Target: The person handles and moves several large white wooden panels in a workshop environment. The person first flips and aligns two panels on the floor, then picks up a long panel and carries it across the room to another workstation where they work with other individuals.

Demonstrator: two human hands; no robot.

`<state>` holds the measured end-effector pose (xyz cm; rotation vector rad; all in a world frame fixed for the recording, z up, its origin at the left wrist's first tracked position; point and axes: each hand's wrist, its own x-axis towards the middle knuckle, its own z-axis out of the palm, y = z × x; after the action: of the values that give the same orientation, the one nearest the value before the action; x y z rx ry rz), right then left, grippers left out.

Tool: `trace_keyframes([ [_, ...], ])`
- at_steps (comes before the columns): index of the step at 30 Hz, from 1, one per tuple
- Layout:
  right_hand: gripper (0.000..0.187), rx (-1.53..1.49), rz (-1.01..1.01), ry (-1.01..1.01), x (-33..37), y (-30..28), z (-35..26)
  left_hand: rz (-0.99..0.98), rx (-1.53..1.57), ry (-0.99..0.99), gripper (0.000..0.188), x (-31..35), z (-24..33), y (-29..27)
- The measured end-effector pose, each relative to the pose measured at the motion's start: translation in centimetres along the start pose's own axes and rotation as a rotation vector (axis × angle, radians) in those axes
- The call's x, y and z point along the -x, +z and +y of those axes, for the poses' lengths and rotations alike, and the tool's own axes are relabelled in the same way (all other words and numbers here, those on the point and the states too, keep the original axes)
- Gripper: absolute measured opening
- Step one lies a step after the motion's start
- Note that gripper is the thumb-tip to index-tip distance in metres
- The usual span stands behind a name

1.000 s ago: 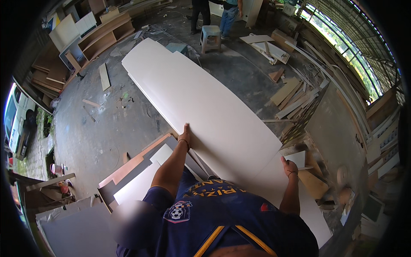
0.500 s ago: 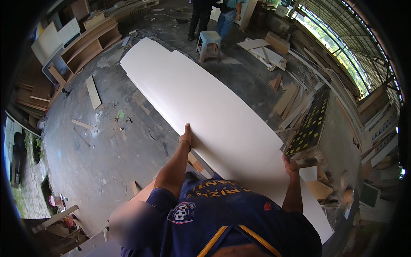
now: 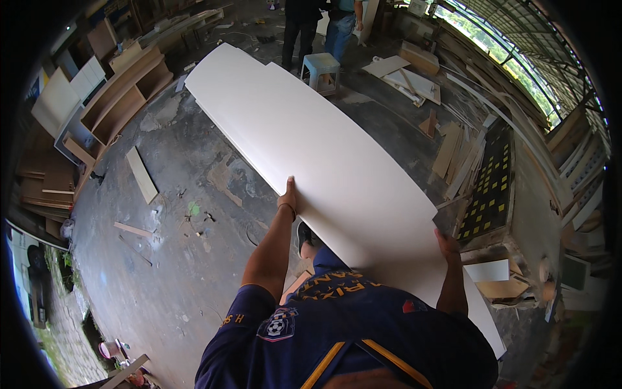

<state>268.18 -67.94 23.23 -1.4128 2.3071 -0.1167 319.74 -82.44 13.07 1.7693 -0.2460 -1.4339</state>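
Observation:
A long white panel [image 3: 311, 149] stretches from my body to the far left, its far end narrower and stepped at the corners. My left hand [image 3: 287, 196] is closed on its left edge, thumb resting on the top face and the other fingers hidden underneath. On the opposite edge, near a stepped corner, my right hand [image 3: 447, 245] grips the panel, with most fingers out of sight. The near end of the panel passes beside my torso toward the lower right.
A bench-like box with a black-and-yellow top [image 3: 486, 188] stands close on the right. Beyond the panel are a plastic stool [image 3: 321, 65] and two people [image 3: 340, 32]. Wooden shelving [image 3: 126, 91] lines the far left; a loose board [image 3: 141, 174] lies on the floor.
My hands keep their hold on the panel. The view has shifted, and the box at right appears farther from the panel's edge. My foot now shows below the left edge.

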Motion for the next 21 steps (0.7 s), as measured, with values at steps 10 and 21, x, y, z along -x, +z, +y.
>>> trace_keyframes([
  [10, 0.076, 0.021, -0.157, 0.036, -11.7, 6.1, -16.7, 0.021, -0.063, -0.020, 0.112, -14.8, 13.9, -3.4],
  [21, 0.085, 0.156, -0.106, -0.039, -18.0, 11.8, -38.2, 0.080, -0.008, -0.090, 0.111, -30.9, 23.4, -14.4],
])
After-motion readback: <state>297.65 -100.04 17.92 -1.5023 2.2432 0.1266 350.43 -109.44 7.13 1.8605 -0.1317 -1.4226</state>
